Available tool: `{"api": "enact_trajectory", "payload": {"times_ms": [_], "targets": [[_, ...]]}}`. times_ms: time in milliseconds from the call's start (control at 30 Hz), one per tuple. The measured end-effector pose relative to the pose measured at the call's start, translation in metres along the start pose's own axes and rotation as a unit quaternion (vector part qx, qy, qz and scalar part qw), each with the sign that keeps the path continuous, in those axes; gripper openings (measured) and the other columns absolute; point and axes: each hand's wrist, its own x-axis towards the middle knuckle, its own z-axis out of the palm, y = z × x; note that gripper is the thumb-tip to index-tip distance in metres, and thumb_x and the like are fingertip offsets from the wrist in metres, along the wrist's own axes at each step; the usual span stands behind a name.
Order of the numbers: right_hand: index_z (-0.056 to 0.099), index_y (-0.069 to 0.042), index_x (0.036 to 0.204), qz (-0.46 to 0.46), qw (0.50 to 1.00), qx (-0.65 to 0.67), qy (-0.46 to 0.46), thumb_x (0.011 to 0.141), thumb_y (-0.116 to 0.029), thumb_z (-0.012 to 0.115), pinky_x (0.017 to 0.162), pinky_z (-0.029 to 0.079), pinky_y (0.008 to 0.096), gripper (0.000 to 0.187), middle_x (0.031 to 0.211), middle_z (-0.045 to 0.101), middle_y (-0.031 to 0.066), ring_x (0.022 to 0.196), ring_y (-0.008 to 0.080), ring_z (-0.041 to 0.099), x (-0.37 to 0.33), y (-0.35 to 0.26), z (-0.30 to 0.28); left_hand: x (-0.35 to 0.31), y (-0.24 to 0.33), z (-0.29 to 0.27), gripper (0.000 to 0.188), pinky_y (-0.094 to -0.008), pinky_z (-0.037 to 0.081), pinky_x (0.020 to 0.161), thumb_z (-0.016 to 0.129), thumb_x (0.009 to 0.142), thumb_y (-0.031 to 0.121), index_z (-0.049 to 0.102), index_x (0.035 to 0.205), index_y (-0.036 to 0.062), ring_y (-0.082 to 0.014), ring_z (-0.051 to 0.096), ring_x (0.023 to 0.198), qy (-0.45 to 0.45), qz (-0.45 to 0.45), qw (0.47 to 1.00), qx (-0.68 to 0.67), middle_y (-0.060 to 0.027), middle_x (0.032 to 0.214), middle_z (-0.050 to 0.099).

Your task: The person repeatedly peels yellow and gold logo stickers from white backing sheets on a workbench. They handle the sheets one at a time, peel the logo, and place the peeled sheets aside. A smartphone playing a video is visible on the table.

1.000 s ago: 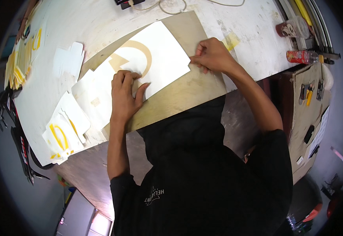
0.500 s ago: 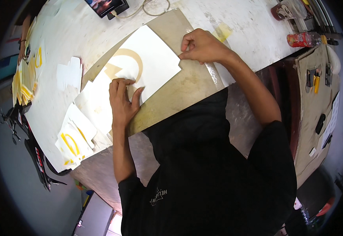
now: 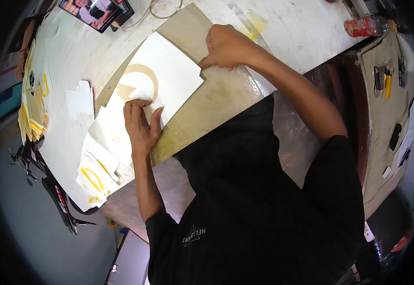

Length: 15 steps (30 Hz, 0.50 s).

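Observation:
A white sheet (image 3: 176, 59) with a tan ring-and-arrow print lies aslant on a tan board (image 3: 226, 90). My left hand (image 3: 140, 126) presses down on the sheet near the print, thumb and fingers apart. At the sheet's notched right corner is my right hand (image 3: 228, 47), its fingers curled in. One fingertip touches the sheet's edge there; whether anything is pinched between the fingers is hidden. More white sheet (image 3: 114, 126) extends to the lower left, beneath or beside the printed part.
White cut pieces with yellow print (image 3: 93, 178) lie at the table's left edge, near another white piece (image 3: 79, 100). A yellow-edged stack (image 3: 33, 116) sits farther left, by another person's arm (image 3: 24, 50). A screen (image 3: 90, 12) stands at the back; a red-labelled bottle (image 3: 366, 26) lies right.
My right hand has turned, its fingers curling in more, while staying at the sheet's corner. My left hand stays on the sheet. The whole view has shifted slightly.

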Motion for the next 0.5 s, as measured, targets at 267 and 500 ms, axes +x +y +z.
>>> {"api": "enact_trajectory", "payload": {"times_ms": [267, 500], "targets": [[0.067, 0.007, 0.082, -0.097, 0.994, 0.034, 0.027, 0.079, -0.016, 0.086, 0.044, 0.052, 0.031, 0.03, 0.064, 0.069, 0.0136, 0.048, 0.0204, 0.067, 0.012, 0.009, 0.012, -0.001, -0.003, 0.002, 0.03, -0.0356, 0.048, 0.077, 0.084, 0.084, 0.011, 0.066, 0.106, 0.0012, -0.0268, 0.058, 0.091, -0.006, -0.007, 1.0, -0.002, -0.0139, 0.104, 0.058], [0.07, 0.008, 0.106, -0.177, 0.934, 0.262, -0.167, 0.093, -0.015, 0.073, 0.055, 0.058, 0.0279, 0.026, 0.094, 0.076, 0.0159, 0.067, 0.0186, 0.074, 0.016, 0.02, 0.016, 0.0, -0.002, 0.002, 0.029, -0.0344, 0.048, 0.074, 0.084, 0.085, 0.012, 0.066, 0.105, 0.0021, -0.0254, 0.057, 0.089, -0.002, -0.012, 1.0, -0.011, -0.0126, 0.103, 0.058]]}}
